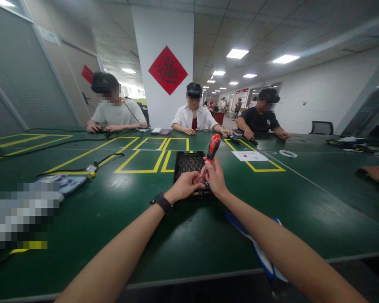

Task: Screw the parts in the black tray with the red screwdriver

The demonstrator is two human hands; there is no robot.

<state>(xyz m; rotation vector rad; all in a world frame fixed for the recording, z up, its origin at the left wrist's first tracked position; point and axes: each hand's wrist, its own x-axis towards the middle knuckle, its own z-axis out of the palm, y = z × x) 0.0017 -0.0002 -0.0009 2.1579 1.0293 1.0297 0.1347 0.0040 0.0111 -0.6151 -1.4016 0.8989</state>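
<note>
Mid-frame, the right hand [216, 176] curls around a red screwdriver [214, 147]. The left hand [186, 184], fingers bent, is over a black box [177, 165]; I can't tell if it holds anything

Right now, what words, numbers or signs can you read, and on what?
No text reads clearly.
Red diamond sign: dark brush-style characters, too blurred.
Small red sign: too blurred.
White sheet: print too small.
Pale packet at left: blue marks, blurred.
Black shirt: pale mark, too small.
Screwdriver: no lettering I can make out.
</note>
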